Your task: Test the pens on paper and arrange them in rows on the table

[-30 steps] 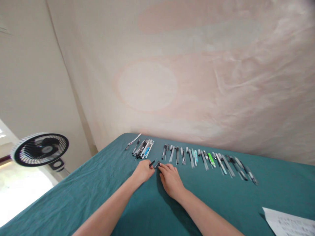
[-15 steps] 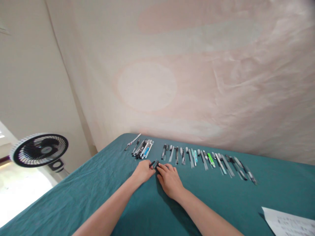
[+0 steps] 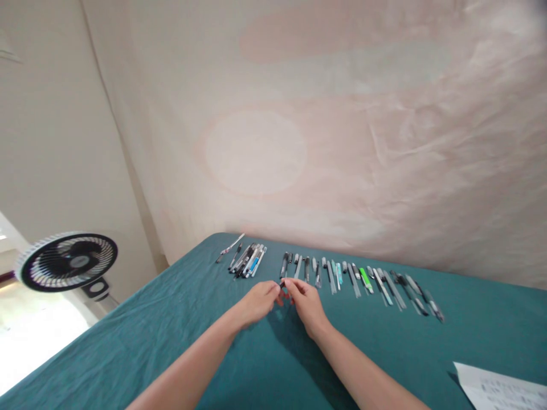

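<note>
My left hand [image 3: 260,300] is closed in a pinch around a dark pen [image 3: 282,285], most of which the fingers hide. Fingertip to fingertip with it, my right hand [image 3: 305,302] pinches a small dark piece that looks like a pen cap, at the pen's end. Both hands are slightly above the green cloth, casting a shadow below. Just beyond the fingers lies a row of pens, the closest being a black pen [image 3: 284,265] and a grey pen [image 3: 298,266], with caps beside several of them.
A bunch of pens [image 3: 248,260] lies at the back left, with a thin white pen [image 3: 232,245] near the corner. A bright green pen [image 3: 366,279] is in the row. Printed paper [image 3: 504,387] rests at front right. A fan [image 3: 68,262] stands left of the table [image 3: 171,336].
My right hand has lifted a small dark piece from the cloth. Both hands have risen and come together, the left moving right with the pen.
</note>
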Demonstrator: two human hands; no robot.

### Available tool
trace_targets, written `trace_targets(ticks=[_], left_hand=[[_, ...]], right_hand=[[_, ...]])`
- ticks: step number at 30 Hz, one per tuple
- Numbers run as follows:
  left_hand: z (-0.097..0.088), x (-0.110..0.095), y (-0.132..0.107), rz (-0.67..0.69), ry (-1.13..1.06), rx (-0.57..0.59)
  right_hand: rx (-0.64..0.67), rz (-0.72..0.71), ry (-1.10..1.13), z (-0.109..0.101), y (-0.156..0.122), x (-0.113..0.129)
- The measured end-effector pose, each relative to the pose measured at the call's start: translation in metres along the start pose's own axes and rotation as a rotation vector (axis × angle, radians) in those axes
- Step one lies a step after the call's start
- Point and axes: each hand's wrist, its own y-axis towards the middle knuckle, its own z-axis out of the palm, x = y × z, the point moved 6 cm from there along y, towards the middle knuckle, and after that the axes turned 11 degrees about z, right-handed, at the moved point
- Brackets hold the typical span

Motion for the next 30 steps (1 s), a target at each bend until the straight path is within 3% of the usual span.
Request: trace_targets(ticks=[4,7,9,12,16,20,23,27,30], left_hand=[[0.006,-0.002,-0.004,-0.023,-0.182,0.074],[-0.001,0.001,-0.008,-0.068,-0.224,0.187],[-0.012,0.002,-0.011,-0.062,-0.169,0.233],[-0.034,0.007,-0.014,-0.056,-0.025,0.206],[-0.054,0.015,-0.017,-0.065,0.076,0.167],[-0.059,0.019,-0.023,-0.047,0.065,0.268],[-0.062,0.021,-0.028,-0.052,0.036,0.34],[-0.068,0.02,-0.026,-0.034,0.051,0.284],[-0.062,0.02,-0.023,-0.024,0.027,0.274]], right_hand=[[0.03,0.097,0.171,-0.001,0.004,-0.002],[-0.026,0.133,0.272,-0.011,0.011,-0.004],[-0.101,0.15,0.347,-0.022,0.015,-0.006],[-0.186,0.159,0.438,-0.032,0.02,-0.011],[-0.133,0.205,0.477,-0.027,0.023,-0.02],[-0.161,0.235,0.537,-0.026,0.024,-0.026],[-0.142,0.239,0.472,-0.027,0.024,-0.027],[-0.008,0.249,0.16,-0.014,0.024,-0.028],[0.01,0.252,0.064,-0.006,0.024,-0.029]])
